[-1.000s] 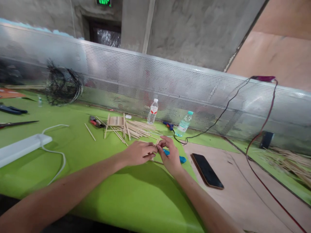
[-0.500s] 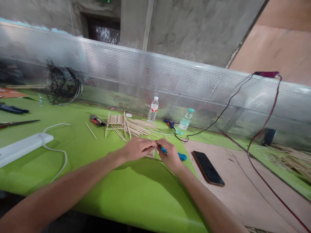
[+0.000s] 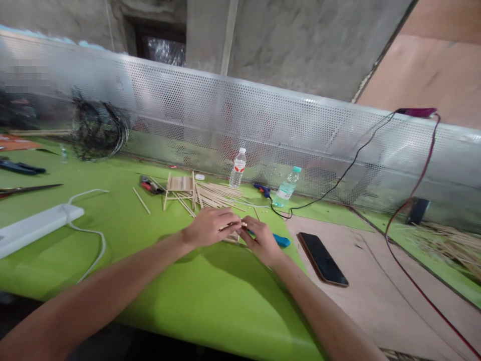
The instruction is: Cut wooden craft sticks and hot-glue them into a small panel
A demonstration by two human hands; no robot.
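Observation:
My left hand (image 3: 213,226) and my right hand (image 3: 263,240) meet at the fingertips above the green table. Both pinch small pale pieces, which look like thin sticks, mostly covered by the fingers. Beneath the hands, part of a small stick panel (image 3: 233,237) shows. A blue tool (image 3: 281,240) lies just beyond my right hand, partly covered by it. Behind my left hand stands a little frame of sticks (image 3: 180,184) with a slatted top, beside a loose pile of thin sticks (image 3: 218,194).
Behind are a clear bottle (image 3: 237,169), a green-capped bottle (image 3: 287,188) and a glue gun (image 3: 263,190) with a black cord. A phone (image 3: 322,259) lies right; a white power strip (image 3: 37,229), pliers (image 3: 149,184) and scissors (image 3: 32,190) lie left.
The fingers have shifted slightly, and a pale stick end now shows between the fingertips. Less of the blue tool shows between the fingers of my right hand.

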